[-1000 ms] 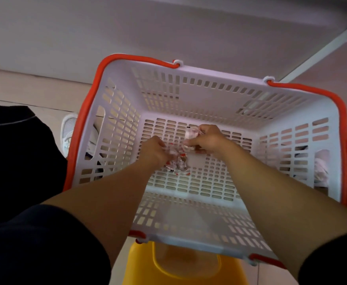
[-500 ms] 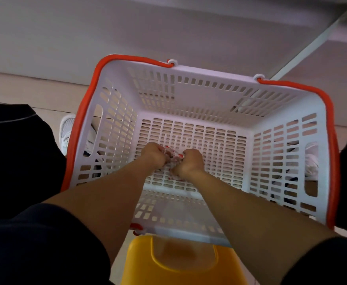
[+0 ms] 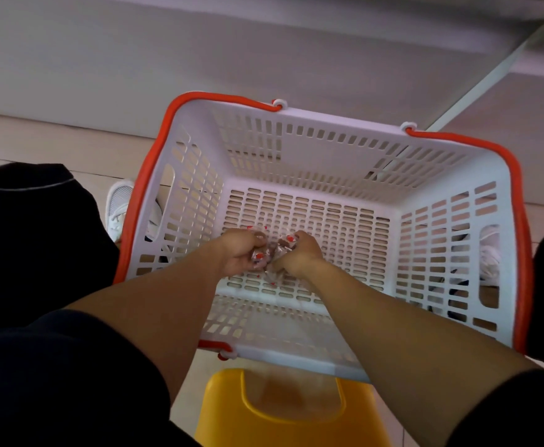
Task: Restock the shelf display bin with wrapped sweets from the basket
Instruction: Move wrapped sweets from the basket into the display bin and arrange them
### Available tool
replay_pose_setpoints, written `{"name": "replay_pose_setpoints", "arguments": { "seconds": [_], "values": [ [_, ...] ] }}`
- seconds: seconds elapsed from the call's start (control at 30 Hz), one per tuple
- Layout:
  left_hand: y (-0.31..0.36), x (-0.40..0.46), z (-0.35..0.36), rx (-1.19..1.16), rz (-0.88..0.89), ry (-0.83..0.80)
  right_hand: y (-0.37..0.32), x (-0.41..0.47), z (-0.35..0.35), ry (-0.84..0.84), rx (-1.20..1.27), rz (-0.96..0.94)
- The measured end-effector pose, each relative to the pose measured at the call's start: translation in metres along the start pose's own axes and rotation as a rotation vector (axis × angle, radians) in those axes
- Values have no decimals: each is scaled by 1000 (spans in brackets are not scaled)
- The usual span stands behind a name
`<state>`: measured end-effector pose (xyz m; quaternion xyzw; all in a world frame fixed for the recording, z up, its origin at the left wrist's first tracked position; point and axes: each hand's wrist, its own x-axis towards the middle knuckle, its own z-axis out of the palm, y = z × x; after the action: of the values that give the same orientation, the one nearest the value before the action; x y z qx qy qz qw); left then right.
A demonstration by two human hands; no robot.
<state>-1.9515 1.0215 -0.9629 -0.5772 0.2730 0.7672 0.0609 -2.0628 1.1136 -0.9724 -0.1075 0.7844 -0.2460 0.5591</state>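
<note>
From the head camera, we looked down into a white slotted basket (image 3: pixel 344 150) with orange handles, propped on a yellow stool (image 3: pixel 283 414). Our left hand (image 3: pixel 236 253) and our right hand (image 3: pixel 299 256) were both down on the basket floor, close together, almost touching. The fingers of each were curled in around a small cluster of wrapped sweets (image 3: pixel 269 250), clear wrappers with red marks, bunched between the two hands. How many sweets each hand actually had we could not tell, since the fingers hid most of them. One or two wrappers seemed to lie loose on the floor just below the hands. The rest of the basket floor looked bare. No shelf bin showed in this view, so the sweets had not yet left the basket.

What could have gone wrong, as we judged it: the wrappers looked slippery and the handful was loosely gathered, so lifting too fast might have let some drop back. The basket sat overhanging the stool, and pressing down on its near edge could have tipped it. A white shoe (image 3: pixel 117 204) stood just beside the basket on the floor.
</note>
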Motion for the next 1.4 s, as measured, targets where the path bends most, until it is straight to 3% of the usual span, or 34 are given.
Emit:
{"name": "replay_pose_setpoints", "arguments": {
  "seconds": [0.1,0.23,0.4,0.5,0.67,0.8,1.03,1.23,1.33,1.4],
  "values": [
    [9,-6,2,-108,-17,-79,-2,-3,-14,-127,180,50],
    [31,-24,12,-156,29,-238,-13,-17,-54,-247,239,41],
    [70,-63,33,-25,202,-195,-53,-71,-136,-320,123,-157],
    [89,-100,63,100,247,-262,-85,-118,-179,-364,75,-308],
    [123,-190,115,157,215,-574,-135,-200,-216,-269,134,-556],
    [157,-266,130,314,269,-710,-166,-260,-229,-246,204,-694],
    [180,-345,119,537,446,-685,-193,-314,-235,-324,52,-828],
    [190,-341,106,281,502,-651,-213,-318,-255,-164,301,-948],
    [194,-335,113,172,526,-676,-219,-319,-260,-179,251,-1015],
    [196,-333,116,229,485,-762,-221,-316,-253,-181,182,-1025]
  ]
}}
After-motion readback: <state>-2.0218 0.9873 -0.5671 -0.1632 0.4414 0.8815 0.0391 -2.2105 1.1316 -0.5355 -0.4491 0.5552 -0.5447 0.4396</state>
